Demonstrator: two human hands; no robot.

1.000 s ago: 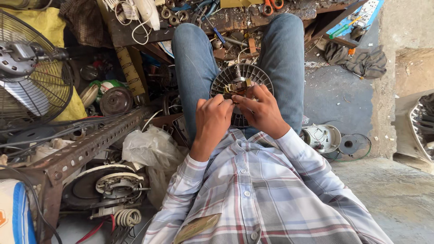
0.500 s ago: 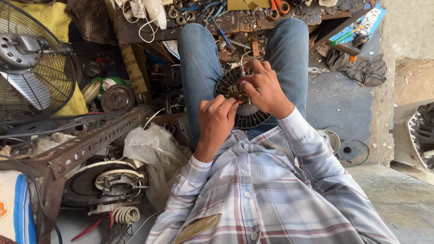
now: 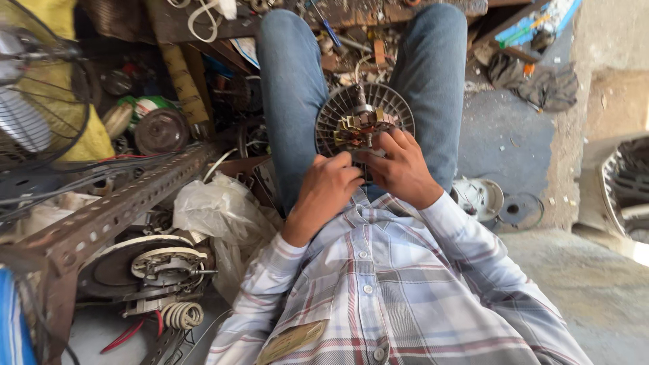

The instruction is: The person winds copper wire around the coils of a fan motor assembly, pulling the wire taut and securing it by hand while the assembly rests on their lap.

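A person in a plaid shirt and blue jeans sits with a round fan motor (image 3: pixel 362 122) resting on the lap between the thighs; its ribbed grey housing faces up, with copper windings showing at the centre. The left hand (image 3: pixel 326 190) sits at the motor's near edge, its fingers (image 3: pixel 345 162) curled together and pressed against the housing rim. The right hand (image 3: pixel 400 170) lies just beside it, its fingers (image 3: pixel 395 138) bent over the windings and touching them; whether they pinch a wire cannot be told. To the left stand a perforated metal angle bar (image 3: pixel 122 209), a crumpled white plastic bag (image 3: pixel 216 213) and another motor with a coiled white cable (image 3: pixel 159 267). A wire fan guard (image 3: pixel 37 101) shows at the far left. Dark rags (image 3: pixel 541 84) lie on the floor to the right.
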